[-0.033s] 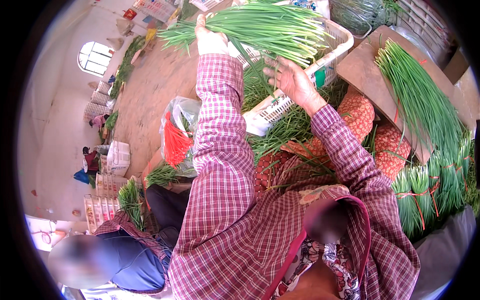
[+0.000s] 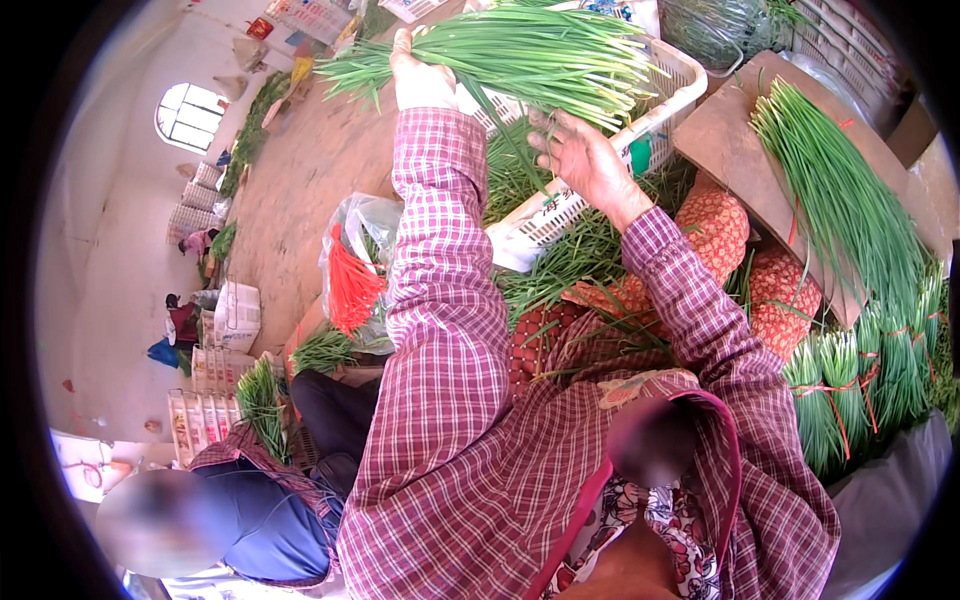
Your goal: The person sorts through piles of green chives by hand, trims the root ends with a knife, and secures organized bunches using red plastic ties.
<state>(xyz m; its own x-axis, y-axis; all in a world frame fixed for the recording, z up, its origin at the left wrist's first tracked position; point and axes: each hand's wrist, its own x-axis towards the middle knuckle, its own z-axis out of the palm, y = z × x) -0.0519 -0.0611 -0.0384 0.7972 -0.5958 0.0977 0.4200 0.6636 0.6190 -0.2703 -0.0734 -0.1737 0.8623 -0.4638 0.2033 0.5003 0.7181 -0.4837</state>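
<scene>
My left hand (image 2: 424,82) is closed round the leafy part of a large bunch of garlic chives (image 2: 540,55), held up above a white plastic basket (image 2: 688,88). The pale stem ends point right. Just below those ends is my right hand (image 2: 592,165), palm turned toward the bunch and fingers loosely bent and apart. A few loose leaves hang down beside its fingertips. More loose chives (image 2: 575,265) lie in and around the basket, close to my knees in orange patterned cloth (image 2: 712,228).
On the right, a brown board (image 2: 715,130) carries a chive bundle (image 2: 840,185), with several tied bundles (image 2: 842,385) standing below. Red ties (image 2: 352,285) hang from a clear plastic bag left of my left arm. Another person (image 2: 265,520) sits at lower left, near stacked crates (image 2: 205,415).
</scene>
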